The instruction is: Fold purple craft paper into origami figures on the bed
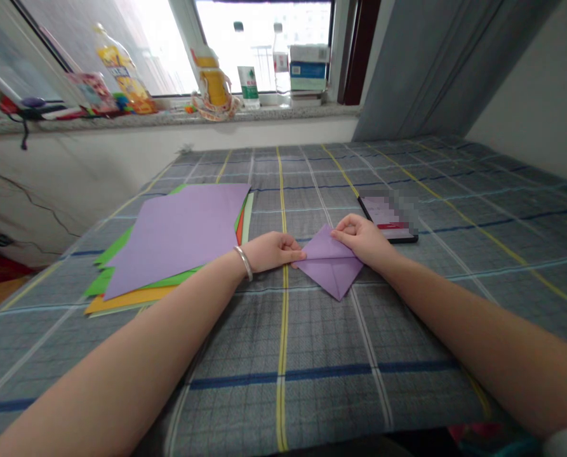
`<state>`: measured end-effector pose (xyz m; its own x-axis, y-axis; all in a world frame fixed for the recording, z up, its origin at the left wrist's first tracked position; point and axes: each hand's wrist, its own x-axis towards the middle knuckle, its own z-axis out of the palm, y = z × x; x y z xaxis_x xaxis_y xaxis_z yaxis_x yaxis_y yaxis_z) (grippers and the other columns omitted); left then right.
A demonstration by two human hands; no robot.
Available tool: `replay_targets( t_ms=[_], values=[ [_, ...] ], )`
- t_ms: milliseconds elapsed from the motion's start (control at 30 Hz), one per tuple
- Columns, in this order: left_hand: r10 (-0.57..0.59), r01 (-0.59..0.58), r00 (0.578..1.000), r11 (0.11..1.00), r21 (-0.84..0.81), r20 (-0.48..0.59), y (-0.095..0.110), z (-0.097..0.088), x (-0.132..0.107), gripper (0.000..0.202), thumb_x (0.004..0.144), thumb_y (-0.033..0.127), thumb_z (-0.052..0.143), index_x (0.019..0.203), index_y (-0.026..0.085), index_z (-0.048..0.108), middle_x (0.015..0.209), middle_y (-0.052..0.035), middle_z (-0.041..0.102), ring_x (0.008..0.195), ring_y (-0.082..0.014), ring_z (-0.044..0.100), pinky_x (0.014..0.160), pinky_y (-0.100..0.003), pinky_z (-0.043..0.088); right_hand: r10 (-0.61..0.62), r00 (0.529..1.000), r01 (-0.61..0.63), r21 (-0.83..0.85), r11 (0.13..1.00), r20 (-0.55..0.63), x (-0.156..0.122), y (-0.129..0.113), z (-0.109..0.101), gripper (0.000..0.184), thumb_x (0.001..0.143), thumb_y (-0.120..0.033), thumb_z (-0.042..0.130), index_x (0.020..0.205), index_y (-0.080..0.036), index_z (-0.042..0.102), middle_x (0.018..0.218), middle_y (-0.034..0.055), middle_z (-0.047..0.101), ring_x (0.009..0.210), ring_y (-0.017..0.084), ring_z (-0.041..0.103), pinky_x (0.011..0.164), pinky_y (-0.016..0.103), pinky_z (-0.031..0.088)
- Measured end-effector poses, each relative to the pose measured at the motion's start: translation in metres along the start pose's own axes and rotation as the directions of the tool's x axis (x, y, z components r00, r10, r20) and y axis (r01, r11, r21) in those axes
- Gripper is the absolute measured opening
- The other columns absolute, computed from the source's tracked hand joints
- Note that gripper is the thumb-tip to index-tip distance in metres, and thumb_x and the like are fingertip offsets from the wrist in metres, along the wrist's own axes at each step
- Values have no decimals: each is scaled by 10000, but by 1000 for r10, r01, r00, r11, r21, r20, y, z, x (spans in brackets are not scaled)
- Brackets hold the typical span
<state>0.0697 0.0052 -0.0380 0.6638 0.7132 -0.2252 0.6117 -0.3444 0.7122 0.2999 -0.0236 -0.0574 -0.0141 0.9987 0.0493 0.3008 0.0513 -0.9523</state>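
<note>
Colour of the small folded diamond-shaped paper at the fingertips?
Light purple: the folded diamond-shaped paper shows best in the head view, the only one.

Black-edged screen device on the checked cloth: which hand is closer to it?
Right. The right hand is just beside the black-edged device, at its near left side; the left hand is farther left, at the left corner of the folded purple paper.

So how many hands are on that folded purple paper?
2: the left hand at the left corner of the paper, the right hand at its upper right edge. No other hand shows.
</note>
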Motion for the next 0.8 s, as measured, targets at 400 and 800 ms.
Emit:
replay_targets(
  t_ms=[400, 800],
  values=[
    [-82, 72, 996, 979, 191, 41, 10, -6, -7, 405, 842, 521, 450, 658, 184, 580, 537, 27, 523, 453, -91, 371, 486, -230, 276, 22, 1000, -22, -28, 999, 19, -1, -1, 1, 172, 712, -310, 660, 754, -226, 516, 599, -24, 599, 496, 126, 496, 453, 242, 312],
    [-27, 272, 925, 747, 607, -380, 35, 34, -8, 442, 958, 490, 305, 895, 217, 647, 852, -53, 711, 798, -233, 670, 573, -277, 386, -18, 989, 21, -21, 1000, 150, 3, 7, 5, 185, 726, -324, 642, 787, -223, 499, 592, -51, 556, 493, 107, 461, 457, 237, 285]
  ],
)
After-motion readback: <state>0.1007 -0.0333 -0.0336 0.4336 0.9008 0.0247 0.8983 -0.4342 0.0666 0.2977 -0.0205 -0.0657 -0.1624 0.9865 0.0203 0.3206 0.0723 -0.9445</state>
